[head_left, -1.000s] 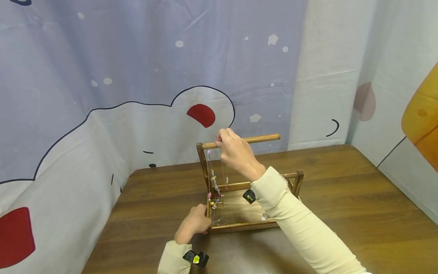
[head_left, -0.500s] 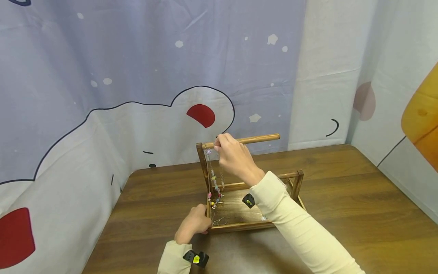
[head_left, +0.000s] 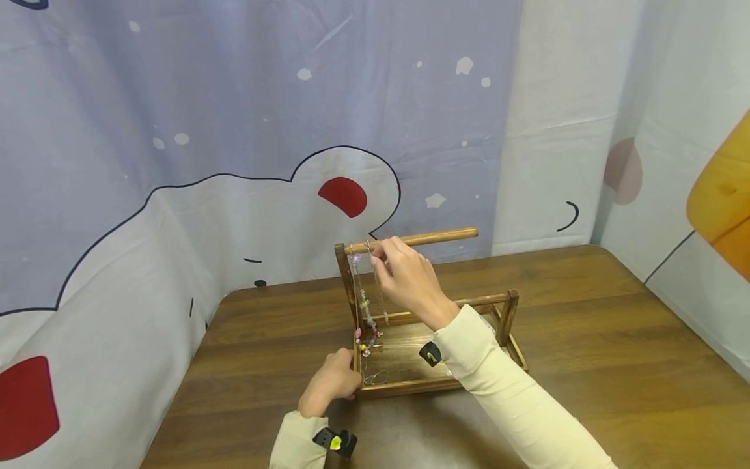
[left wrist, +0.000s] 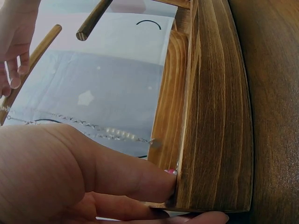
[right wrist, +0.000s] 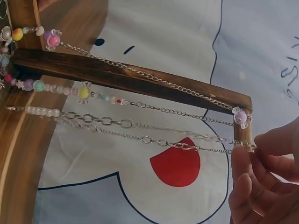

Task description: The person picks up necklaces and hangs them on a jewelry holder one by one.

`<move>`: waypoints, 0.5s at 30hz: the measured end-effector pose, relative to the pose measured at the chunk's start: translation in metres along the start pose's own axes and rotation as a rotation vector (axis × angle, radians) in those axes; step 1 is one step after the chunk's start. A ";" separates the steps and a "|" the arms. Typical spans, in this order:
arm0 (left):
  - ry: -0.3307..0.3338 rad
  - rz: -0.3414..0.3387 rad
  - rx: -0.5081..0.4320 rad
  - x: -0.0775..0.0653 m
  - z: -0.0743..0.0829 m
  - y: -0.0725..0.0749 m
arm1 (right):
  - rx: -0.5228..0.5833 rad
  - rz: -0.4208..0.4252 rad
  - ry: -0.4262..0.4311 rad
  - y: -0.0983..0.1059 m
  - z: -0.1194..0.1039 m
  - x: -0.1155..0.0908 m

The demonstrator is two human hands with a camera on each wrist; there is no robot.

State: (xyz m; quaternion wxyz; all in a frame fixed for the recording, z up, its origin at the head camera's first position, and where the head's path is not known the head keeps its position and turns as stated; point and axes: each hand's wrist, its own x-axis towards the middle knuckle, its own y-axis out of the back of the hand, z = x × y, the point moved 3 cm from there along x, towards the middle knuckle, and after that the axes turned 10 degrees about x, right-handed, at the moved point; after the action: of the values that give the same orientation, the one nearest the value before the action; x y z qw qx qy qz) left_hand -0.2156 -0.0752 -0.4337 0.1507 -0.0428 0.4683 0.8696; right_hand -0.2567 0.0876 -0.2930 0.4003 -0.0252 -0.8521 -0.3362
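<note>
A wooden jewelry stand (head_left: 439,236) has a raised bar above a shallow tray. My left hand (head_left: 333,380) grips the tray's near left corner, thumb and fingers around the wooden wall (left wrist: 215,116) in the left wrist view. From the bar's left end hangs a colorful beaded necklace (head_left: 372,321). Beside it a silver chain necklace (right wrist: 107,120) with a short row of pearly beads (left wrist: 120,134) loops over the bar. My right hand (head_left: 410,277) pinches this chain just below the bar, its fingertips (right wrist: 243,182) overlapping the wood in the right wrist view.
A thin silver chain (head_left: 375,378) lies in the tray's near left part. A lower wooden rail (head_left: 492,299) stands at the stand's right side. Behind the brown table (head_left: 586,312) hangs a printed curtain (head_left: 263,117).
My right hand has come down from the bar, shifting slightly right. The chain loop on the bar now shows left of its fingers. My left hand stays on the tray corner.
</note>
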 end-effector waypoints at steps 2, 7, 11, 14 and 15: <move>0.005 -0.001 -0.004 0.000 0.000 0.000 | 0.026 0.009 -0.016 0.001 0.002 -0.004; 0.023 -0.004 -0.002 0.000 0.000 0.000 | 0.115 -0.003 -0.057 0.004 0.009 -0.020; 0.031 -0.004 0.005 0.001 -0.001 0.001 | 0.215 -0.113 -0.111 0.001 0.016 -0.040; 0.026 -0.002 0.010 0.002 -0.001 0.001 | 0.282 -0.247 -0.162 -0.007 0.021 -0.058; 0.024 0.001 0.014 0.003 -0.001 0.001 | 0.295 -0.294 -0.176 -0.010 0.023 -0.064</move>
State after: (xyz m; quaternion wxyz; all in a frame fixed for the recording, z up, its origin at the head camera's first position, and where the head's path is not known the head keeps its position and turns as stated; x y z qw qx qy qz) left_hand -0.2185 -0.0759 -0.4345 0.1451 -0.0521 0.4762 0.8657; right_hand -0.2316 0.1077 -0.3533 0.2705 0.1289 -0.9182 -0.2591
